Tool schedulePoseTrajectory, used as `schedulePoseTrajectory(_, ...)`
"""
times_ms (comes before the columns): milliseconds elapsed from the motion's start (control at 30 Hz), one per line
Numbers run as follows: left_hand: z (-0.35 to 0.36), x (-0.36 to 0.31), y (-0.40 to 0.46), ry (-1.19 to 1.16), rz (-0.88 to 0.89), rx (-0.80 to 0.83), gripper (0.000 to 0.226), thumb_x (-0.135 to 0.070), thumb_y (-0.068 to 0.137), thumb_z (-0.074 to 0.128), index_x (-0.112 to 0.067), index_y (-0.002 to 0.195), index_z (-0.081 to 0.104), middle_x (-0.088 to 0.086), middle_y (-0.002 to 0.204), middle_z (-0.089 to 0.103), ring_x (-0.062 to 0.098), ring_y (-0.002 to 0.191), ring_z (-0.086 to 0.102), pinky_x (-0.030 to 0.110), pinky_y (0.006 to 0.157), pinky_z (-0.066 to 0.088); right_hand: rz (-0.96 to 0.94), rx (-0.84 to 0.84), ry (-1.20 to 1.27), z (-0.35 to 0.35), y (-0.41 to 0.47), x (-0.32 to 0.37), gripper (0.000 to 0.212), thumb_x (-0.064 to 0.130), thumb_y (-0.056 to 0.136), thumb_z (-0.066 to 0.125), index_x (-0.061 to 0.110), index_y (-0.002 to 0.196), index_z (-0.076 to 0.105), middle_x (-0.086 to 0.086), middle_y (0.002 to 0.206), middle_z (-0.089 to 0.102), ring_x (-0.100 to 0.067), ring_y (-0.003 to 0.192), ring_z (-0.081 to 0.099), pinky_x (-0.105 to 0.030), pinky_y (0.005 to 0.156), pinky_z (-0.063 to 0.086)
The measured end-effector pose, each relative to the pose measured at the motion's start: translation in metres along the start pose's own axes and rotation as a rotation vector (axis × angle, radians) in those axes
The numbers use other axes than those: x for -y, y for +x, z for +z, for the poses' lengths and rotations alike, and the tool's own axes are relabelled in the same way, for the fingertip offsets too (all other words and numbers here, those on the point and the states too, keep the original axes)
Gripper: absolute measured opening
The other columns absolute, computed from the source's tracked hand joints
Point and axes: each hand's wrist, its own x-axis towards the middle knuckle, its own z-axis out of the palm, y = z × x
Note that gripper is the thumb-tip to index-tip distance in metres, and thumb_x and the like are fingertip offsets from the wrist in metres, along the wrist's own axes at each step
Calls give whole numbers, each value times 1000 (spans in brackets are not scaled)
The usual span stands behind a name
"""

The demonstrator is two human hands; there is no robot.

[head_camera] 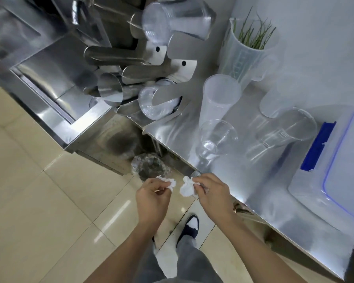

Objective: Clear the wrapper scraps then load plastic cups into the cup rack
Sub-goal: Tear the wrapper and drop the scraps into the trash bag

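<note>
Wrapper scraps (187, 187) pinched in both hands' fingers (196, 183).

My stainless steel counter (243, 176) runs from twelve o'clock down to four o'clock. On it at one o'clock stands a translucent plastic measuring jug (243, 58) with green stalks. Near the middle rise a tall frosted cup stack (217, 103) and a clear cup stack (215, 139); more clear cups (284, 131) lie at three o'clock, beside a lidded plastic box with blue clips (335, 164).
</note>
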Motion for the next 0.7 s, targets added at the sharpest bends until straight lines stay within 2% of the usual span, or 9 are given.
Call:
schedulePoseTrajectory(100, -24, 17, 10, -11, -18, -40, 18, 4, 74, 79, -13, 78, 83, -1, 85, 74, -12, 75, 66, 1, 68, 50, -49, 37, -40, 23, 6, 20, 23, -5, 77, 74, 12, 93, 79, -3, 92, 74, -11, 78, 66, -2, 78, 41)
schedulePoseTrajectory(200, -46, 32, 19, -27, -49, -55, 17, 2, 77, 75, -12, 81, 83, 1, 89, 74, -13, 78, 66, 0, 68, 50, -82, 69, -89, 48, 9, 36, 23, -3, 77, 74, 12, 95, 79, -4, 94, 74, -18, 80, 69, -18, 82, 50)
schedulePoseTrajectory(300, -73, 49, 34, -53, -84, -49, 20, 4, 78, 70, -8, 87, 84, 2, 93, 72, -13, 80, 65, -1, 67, 49, -72, 91, -85, 81, 11, 56, 22, 0, 80, 73, 12, 98, 78, -4, 96, 73, -15, 80, 67, -31, 78, 58)
schedulePoseTrajectory(467, -105, 80, 59, -104, -148, -6, 22, 5, 78, 68, -9, 87, 83, -11, 89, 66, -13, 74, 65, -1, 64, 48, -28, 99, -115, 128, 16, 84, 21, -2, 82, 70, 9, 97, 78, -5, 96, 70, -17, 76, 65, -31, 74, 57)
schedulePoseTrajectory(700, -110, 130, 98, -47, -122, 31, 20, 5, 76, 72, -10, 84, 83, -8, 85, 65, -16, 76, 64, -3, 66, 48, 63, 115, -156, 180, 30, 83, 21, -3, 82, 67, 9, 95, 78, -7, 92, 68, -18, 75, 64, -27, 74, 54)
